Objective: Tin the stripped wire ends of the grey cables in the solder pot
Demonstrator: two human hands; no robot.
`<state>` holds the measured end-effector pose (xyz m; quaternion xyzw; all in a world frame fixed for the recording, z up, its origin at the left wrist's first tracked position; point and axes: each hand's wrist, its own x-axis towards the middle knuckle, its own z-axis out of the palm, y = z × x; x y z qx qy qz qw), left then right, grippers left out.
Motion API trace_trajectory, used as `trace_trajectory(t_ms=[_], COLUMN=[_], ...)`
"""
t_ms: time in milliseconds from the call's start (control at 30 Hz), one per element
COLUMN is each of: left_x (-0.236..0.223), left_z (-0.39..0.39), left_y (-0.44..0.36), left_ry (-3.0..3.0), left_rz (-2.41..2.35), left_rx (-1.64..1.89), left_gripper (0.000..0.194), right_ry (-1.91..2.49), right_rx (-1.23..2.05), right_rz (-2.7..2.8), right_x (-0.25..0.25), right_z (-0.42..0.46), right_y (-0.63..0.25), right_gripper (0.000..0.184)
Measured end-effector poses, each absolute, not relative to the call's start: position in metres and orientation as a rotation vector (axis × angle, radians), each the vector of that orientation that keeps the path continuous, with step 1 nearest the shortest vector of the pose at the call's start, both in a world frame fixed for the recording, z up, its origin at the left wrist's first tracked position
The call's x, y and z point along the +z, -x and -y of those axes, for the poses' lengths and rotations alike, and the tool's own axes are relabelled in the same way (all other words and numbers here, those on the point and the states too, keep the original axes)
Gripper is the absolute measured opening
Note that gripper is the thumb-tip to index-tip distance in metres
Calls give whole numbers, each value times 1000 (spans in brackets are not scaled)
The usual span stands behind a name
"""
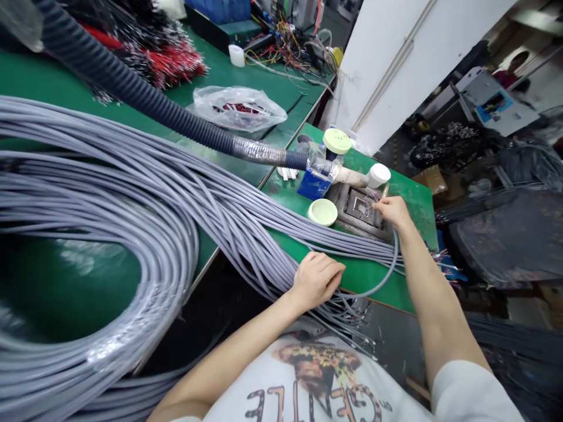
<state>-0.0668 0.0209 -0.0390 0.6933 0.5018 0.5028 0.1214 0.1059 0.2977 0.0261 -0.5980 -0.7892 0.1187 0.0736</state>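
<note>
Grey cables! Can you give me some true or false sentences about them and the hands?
The left hand rests on the grey cables. True.
The right hand holds a plastic bag. False: it is at a metal fixture, and the bag lies on the farther bench.
The round lid beside the fixture is red. False: it is pale green.
A black ribbed hose runs above the cables. True.

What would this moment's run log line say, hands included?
left hand: resting on grey sheathed cables | right hand: at thin wire ends above metal fixture | nearby: black corrugated hose, green workbench
</note>
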Motion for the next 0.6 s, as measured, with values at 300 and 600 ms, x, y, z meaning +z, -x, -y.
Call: trace_trajectory(t_ms=[300,600], left_x=[-39,-37], left_z=[-21,-21], left_y=[65,65], left_ry=[-2075,-2088], left_rz=[-1532,-1533], left_rx=[1496,1493], left_gripper=[13,12], right_ry=[1911,1929], right_rx=[335,351], right_rz=[2351,2356], right_x=[9,6], right_z=[-310,-312], right_y=[-105,-105], right_gripper=[25,25])
